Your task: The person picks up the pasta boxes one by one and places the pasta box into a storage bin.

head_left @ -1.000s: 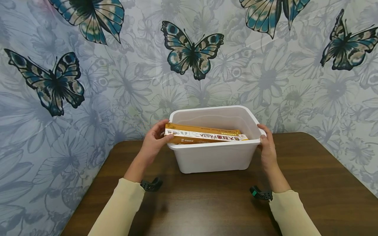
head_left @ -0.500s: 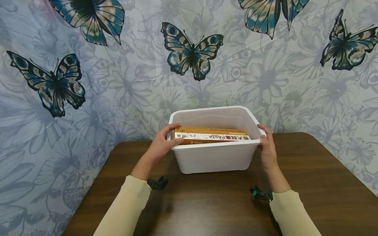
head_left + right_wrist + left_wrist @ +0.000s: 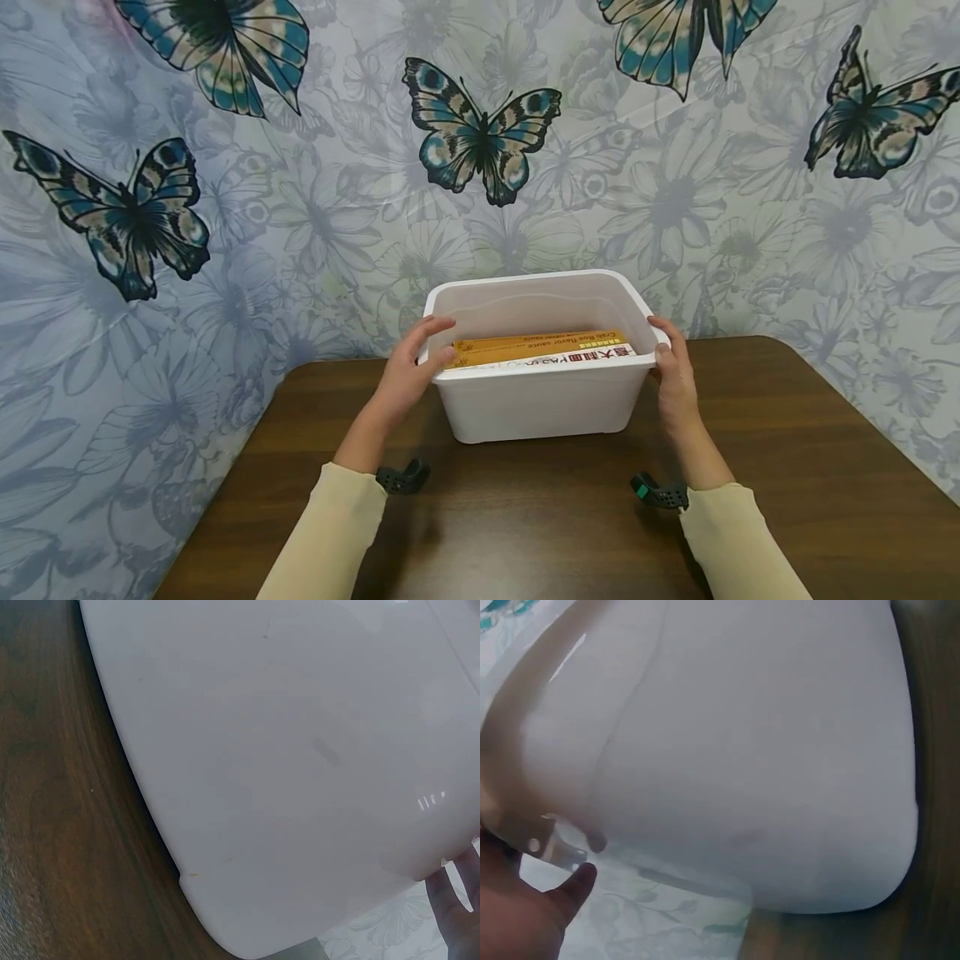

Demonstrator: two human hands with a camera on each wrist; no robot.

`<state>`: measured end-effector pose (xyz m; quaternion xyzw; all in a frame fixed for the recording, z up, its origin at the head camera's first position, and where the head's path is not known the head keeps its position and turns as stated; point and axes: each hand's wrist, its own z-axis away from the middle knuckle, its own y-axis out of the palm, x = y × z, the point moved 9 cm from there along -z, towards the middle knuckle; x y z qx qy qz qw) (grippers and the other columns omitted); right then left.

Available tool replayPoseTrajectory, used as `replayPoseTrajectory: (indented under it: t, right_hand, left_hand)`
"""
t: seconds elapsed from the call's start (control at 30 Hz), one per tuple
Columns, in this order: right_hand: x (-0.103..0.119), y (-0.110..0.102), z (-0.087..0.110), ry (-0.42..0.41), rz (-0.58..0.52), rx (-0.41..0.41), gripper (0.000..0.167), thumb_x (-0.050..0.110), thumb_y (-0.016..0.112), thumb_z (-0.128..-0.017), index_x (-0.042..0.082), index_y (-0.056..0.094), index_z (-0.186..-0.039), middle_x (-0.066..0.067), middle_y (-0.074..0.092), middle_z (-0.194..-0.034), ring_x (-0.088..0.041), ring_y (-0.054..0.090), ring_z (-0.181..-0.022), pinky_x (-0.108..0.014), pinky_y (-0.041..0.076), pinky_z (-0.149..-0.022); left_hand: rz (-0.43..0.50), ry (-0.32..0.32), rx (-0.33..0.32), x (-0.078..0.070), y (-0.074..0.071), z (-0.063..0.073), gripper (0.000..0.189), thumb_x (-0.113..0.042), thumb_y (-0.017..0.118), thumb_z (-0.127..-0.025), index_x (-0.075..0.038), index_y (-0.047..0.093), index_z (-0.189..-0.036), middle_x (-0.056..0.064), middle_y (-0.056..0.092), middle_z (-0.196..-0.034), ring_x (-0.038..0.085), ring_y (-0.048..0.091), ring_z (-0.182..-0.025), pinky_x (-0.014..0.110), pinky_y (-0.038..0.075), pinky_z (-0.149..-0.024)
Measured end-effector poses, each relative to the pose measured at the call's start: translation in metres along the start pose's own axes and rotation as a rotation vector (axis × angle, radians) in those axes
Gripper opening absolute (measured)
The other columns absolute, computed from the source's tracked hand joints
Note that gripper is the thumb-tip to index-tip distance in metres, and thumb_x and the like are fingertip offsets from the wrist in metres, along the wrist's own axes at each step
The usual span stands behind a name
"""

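Note:
A white plastic bin (image 3: 543, 406) stands on the wooden table, its rim tilted toward me in the head view. Inside lies an orange and white pasta box (image 3: 540, 348), lengthwise, its lower part hidden behind the bin's front wall. My left hand (image 3: 407, 375) holds the bin's left rim, thumb and index finger reaching over the edge beside the box's left end. On the opposite side, my right hand (image 3: 677, 379) grips the right rim with fingers behind and thumb in front. Both wrist views are filled mostly by the bin's pale outer walls (image 3: 765, 750).
The dark wooden table (image 3: 517, 517) runs back to a wall covering (image 3: 337, 208) printed with butterflies and flowers. A dark band sits on each wrist, below pale yellow sleeves (image 3: 322, 533).
The pasta box has slid right and sunk lower into the bin. My left hand followed it rightward, from the box's end to the bin's rim. The right hand keeps its hold.

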<state>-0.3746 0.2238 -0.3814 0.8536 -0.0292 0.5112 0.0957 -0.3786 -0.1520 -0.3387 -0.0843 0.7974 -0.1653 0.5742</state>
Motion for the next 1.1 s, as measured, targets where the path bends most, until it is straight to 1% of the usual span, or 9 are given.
replayPoseTrajectory:
  t: [0.1,0.23,0.33,0.4,0.53,0.67,0.8,0.9,1.1]
  right_hand:
    - [-0.001,0.003,-0.001,0.002,0.000,0.003,0.049,0.029,0.033,-0.102,0.015,0.041,-0.148,0.006,0.043,-0.142,-0.015,0.042,-0.122,-0.034,0.033,-0.091]
    - [-0.003,0.008,-0.003,0.011,0.004,0.021,0.050,0.029,0.033,-0.102,0.014,0.041,-0.148,0.006,0.042,-0.144,-0.014,0.041,-0.124,-0.034,0.033,-0.092]
    - [-0.004,0.011,-0.004,0.029,0.015,0.045,0.050,0.029,0.033,-0.102,0.014,0.039,-0.149,0.006,0.041,-0.145,-0.014,0.040,-0.125,-0.034,0.032,-0.094]
    - [-0.004,0.013,-0.004,0.045,0.034,0.069,0.050,0.030,0.033,-0.102,0.015,0.038,-0.149,0.006,0.039,-0.147,-0.013,0.040,-0.125,-0.035,0.032,-0.095]
    - [0.000,0.016,-0.003,0.081,0.101,0.157,0.048,0.030,0.033,-0.105,0.018,0.034,-0.152,-0.001,0.033,-0.151,-0.010,0.041,-0.122,-0.029,0.036,-0.095]
    - [0.011,0.016,-0.003,0.072,0.227,0.292,0.049,0.026,0.032,-0.108,0.014,0.026,-0.155,-0.017,0.027,-0.156,-0.017,0.043,-0.123,-0.018,0.044,-0.090]
    - [0.028,0.007,-0.003,0.029,0.521,0.376,0.053,0.030,0.035,-0.108,0.016,0.024,-0.158,-0.026,0.030,-0.157,-0.040,0.045,-0.130,-0.046,0.050,-0.096]
    - [0.042,-0.002,-0.003,0.013,0.766,0.398,0.059,0.039,0.041,-0.106,0.020,0.024,-0.159,-0.027,0.033,-0.156,-0.050,0.039,-0.136,-0.071,0.038,-0.097]
    - [0.063,-0.016,-0.002,-0.078,0.999,0.408,0.073,0.044,0.058,-0.098,0.020,0.026,-0.159,-0.032,0.033,-0.155,-0.060,0.029,-0.136,-0.080,0.026,-0.097]
  left_hand:
    - [0.056,0.055,-0.090,0.002,-0.002,0.007,0.043,-0.025,0.059,-0.100,-0.017,0.054,-0.141,0.008,0.027,-0.165,0.023,0.013,-0.156,0.060,0.015,-0.122]
    - [0.112,0.140,-0.252,0.003,-0.003,0.020,0.036,-0.015,0.053,-0.101,-0.008,0.058,-0.136,0.012,0.038,-0.159,0.022,0.018,-0.155,0.056,0.021,-0.122]
    - [0.092,0.171,-0.340,0.002,-0.003,0.031,0.032,-0.014,0.050,-0.102,-0.008,0.059,-0.133,0.008,0.044,-0.154,0.021,0.025,-0.153,0.053,0.023,-0.122]
    - [0.051,0.180,-0.364,0.000,-0.002,0.036,0.032,-0.013,0.049,-0.102,-0.009,0.059,-0.132,0.005,0.044,-0.154,0.022,0.029,-0.151,0.053,0.024,-0.121]
    - [-0.079,0.142,-0.343,-0.001,-0.005,0.043,0.033,-0.018,0.050,-0.103,-0.013,0.058,-0.134,0.001,0.041,-0.157,0.024,0.032,-0.150,0.056,0.030,-0.118]
    - [-0.252,0.117,-0.250,-0.008,-0.008,0.048,0.037,-0.026,0.053,-0.102,-0.014,0.057,-0.137,0.000,0.038,-0.159,0.027,0.032,-0.150,0.060,0.031,-0.115]
    - [-0.407,0.117,-0.176,-0.016,-0.011,0.051,0.045,-0.032,0.056,-0.101,-0.013,0.054,-0.142,0.001,0.039,-0.160,0.030,0.034,-0.149,0.060,0.031,-0.116]
    - [-0.525,0.124,-0.166,-0.021,-0.015,0.052,0.051,-0.036,0.058,-0.099,-0.013,0.052,-0.145,0.003,0.041,-0.159,0.031,0.038,-0.147,0.059,0.030,-0.116]
    - [-0.711,0.115,-0.223,-0.023,-0.028,0.055,0.059,-0.042,0.063,-0.096,-0.012,0.051,-0.146,0.010,0.045,-0.156,0.033,0.037,-0.146,0.064,0.022,-0.118]
